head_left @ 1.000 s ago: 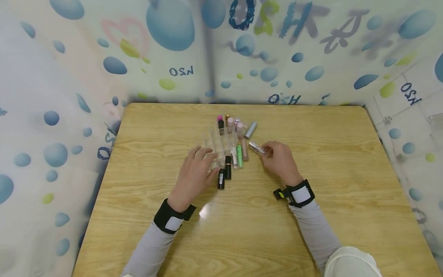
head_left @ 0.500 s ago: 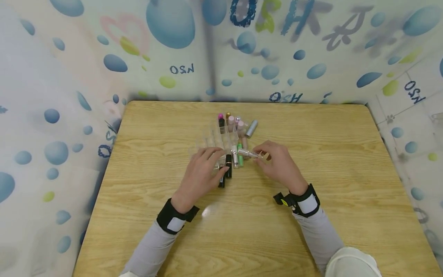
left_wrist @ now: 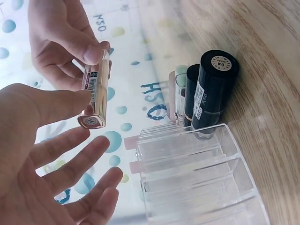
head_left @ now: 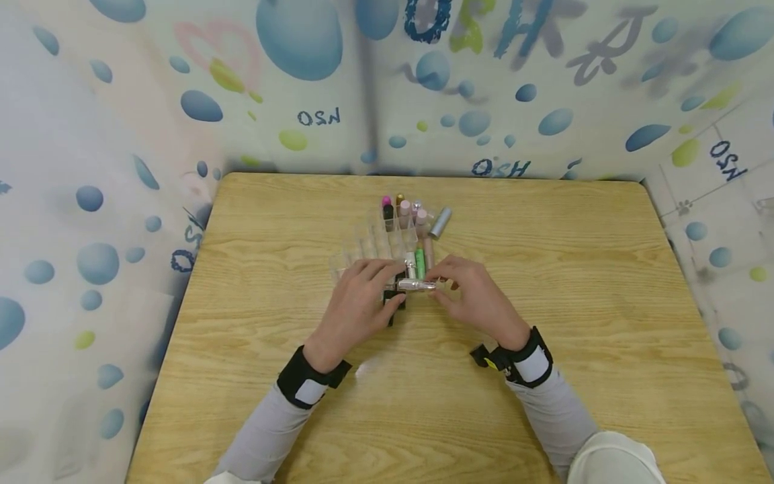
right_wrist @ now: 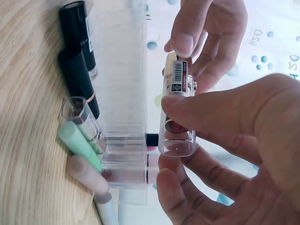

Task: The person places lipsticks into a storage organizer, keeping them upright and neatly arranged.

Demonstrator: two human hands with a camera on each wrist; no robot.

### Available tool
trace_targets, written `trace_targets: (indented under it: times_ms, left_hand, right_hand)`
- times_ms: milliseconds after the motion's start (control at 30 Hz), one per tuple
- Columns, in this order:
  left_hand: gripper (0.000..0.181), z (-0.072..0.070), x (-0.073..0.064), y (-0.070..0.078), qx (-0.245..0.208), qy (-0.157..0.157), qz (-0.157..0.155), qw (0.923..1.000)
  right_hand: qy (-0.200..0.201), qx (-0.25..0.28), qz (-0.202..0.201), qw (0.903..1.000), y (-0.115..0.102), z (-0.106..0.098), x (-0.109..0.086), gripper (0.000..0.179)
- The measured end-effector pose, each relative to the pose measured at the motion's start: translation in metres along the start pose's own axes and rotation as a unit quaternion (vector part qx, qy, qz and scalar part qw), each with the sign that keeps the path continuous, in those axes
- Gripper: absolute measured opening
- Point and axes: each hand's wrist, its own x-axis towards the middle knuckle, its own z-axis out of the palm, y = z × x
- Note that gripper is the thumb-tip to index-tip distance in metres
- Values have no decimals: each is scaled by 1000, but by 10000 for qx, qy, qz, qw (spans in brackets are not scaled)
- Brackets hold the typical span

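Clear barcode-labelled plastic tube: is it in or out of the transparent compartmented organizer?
Out: in both wrist views, the right hand pinches the clear tube, entirely outside the transparent organizer.

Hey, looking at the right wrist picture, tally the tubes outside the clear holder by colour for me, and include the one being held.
Black tubes: 2
Held clear tube and loose clear tube: 2
Mint green tube: 1
Pinkish-beige tube: 1
Silver-grey tube: 1
Total: 7
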Motion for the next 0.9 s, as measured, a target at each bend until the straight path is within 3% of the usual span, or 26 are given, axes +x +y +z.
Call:
trace_targets:
  times_ms: [233,900]
  left_hand:
    - [26,-1,-1,2,-64,-232,88,9997]
    - [29,-1,-1,6,-277,-337,41,9990]
  right_hand:
    - [-81,-25,-213,9997,-10,4,-2,19]
    - [356,262,-670,9968,-22,-10,-7,34]
